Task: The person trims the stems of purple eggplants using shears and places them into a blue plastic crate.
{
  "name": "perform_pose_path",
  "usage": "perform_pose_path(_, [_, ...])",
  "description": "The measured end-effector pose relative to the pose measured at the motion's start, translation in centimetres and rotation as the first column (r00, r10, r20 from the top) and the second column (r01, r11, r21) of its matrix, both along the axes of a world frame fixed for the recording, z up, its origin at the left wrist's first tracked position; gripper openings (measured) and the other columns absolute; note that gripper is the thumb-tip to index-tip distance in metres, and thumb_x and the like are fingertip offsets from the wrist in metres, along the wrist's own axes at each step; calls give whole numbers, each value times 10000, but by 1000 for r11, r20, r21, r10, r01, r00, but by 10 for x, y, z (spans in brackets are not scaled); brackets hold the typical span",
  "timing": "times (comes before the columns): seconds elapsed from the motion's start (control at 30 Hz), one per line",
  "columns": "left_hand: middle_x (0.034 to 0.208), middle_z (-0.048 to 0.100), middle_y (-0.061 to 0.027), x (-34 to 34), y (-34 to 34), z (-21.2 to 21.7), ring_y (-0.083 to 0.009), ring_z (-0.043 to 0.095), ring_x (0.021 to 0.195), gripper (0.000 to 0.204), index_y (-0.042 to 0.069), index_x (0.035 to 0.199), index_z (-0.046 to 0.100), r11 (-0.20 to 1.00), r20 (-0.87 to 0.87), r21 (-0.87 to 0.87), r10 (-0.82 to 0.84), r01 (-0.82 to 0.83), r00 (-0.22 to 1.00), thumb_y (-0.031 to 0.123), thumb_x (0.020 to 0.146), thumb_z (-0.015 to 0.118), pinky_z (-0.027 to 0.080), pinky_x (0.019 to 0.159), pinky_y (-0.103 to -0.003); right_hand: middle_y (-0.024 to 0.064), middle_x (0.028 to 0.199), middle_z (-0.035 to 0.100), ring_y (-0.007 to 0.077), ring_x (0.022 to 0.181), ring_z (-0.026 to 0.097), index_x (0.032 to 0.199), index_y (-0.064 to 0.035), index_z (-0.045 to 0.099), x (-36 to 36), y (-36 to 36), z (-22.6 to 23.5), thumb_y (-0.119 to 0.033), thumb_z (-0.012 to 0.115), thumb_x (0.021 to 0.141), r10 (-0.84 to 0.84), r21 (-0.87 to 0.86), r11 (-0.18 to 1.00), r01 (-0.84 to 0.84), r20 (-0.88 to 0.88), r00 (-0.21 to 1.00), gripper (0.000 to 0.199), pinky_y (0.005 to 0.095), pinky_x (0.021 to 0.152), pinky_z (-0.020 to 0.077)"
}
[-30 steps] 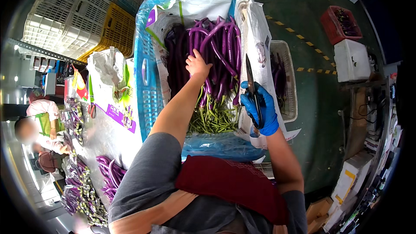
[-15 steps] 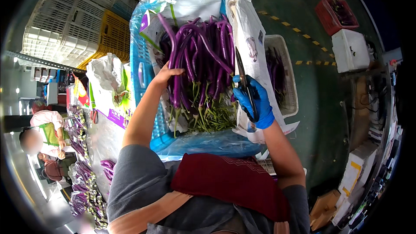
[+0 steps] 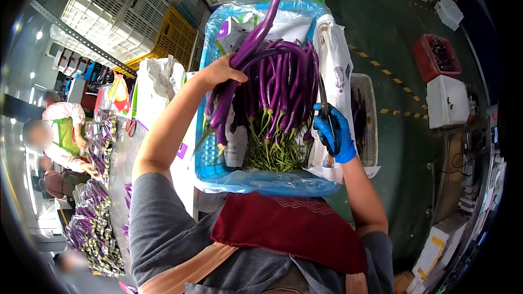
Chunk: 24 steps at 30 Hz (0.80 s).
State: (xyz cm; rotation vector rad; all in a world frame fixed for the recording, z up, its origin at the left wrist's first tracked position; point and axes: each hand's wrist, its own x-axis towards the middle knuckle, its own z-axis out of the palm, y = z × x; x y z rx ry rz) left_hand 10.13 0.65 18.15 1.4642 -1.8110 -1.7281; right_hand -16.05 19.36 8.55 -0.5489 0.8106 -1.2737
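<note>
My left hand (image 3: 222, 71), bare, is closed around several long purple eggplants (image 3: 261, 27), lifted over the left side of the blue crate (image 3: 204, 167). Their stem ends hang down toward me, and one thick eggplant reaches up past the far rim. More eggplants (image 3: 283, 81) lie in the crate, stems toward me, with a heap of green stem pieces (image 3: 277, 155) at the near end. Wearing a blue glove, my right hand (image 3: 339, 139) grips black-handled scissors (image 3: 323, 93) over the crate's right side, blades pointing away from me. The blades look nearly closed.
White printed sacking (image 3: 331, 49) drapes the crate's right edge, beside a pale crate of eggplants (image 3: 372, 125). White crates (image 3: 109, 8) are stacked at far left. On the left, a person in a green apron (image 3: 66, 133) stands by a table of bagged eggplants (image 3: 90, 223).
My left hand has raised a bunch of eggplants and shifted it leftward off the pile. The scissors stay at the crate's right side. The whole view has shifted, showing more crates at the top.
</note>
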Motion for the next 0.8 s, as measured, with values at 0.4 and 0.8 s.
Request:
perform_pose_path(0.4, [960,564,-168,26,-1,25,-268,562,898,510,-55,1085,465,958,-778,284,244,-22,579,226,685,606,473,824,-366,80,1004,548,150,884,567,1175,-4,436,30,-10,7,-57,542,836,41,-231,971,-65,-108,993,359,258,813,487])
perform_pose_path(0.8, [1175,460,-199,14,44,-13,-315,534,989,728,10,1278,302,972,-934,232,232,-33,270,160,655,648,457,851,-460,46,1059,527,135,962,520,1213,-28,403,71,15,30,-25,648,729,130,-204,962,-183,-248,960,543,264,836,432])
